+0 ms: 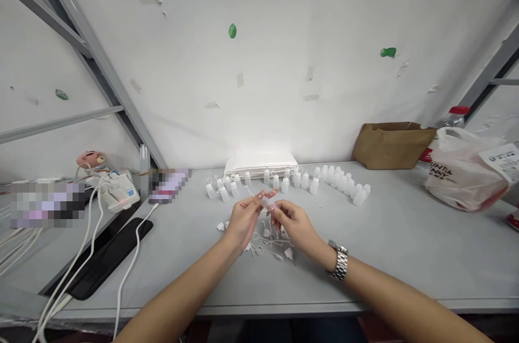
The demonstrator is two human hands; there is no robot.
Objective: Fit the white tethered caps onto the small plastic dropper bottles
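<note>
Both my hands meet over the middle of the grey table (405, 235). My left hand (244, 217) and my right hand (292, 224) pinch a small translucent plastic bottle (269, 203) between their fingertips, just above the table. Under the hands lie several small white caps and looped plastic bits (267, 245). Behind them stands a curved row of several small white bottles (292, 180). A metal watch (339, 261) sits on my right wrist.
A white flat pack (259, 163) lies against the wall behind the bottles. A brown paper bag (391, 144), a plastic shopping bag (462, 172) and a red-capped bottle (456, 116) stand at the right. At the left are a black phone (109, 256), white cables (89, 235) and a power strip (119, 191).
</note>
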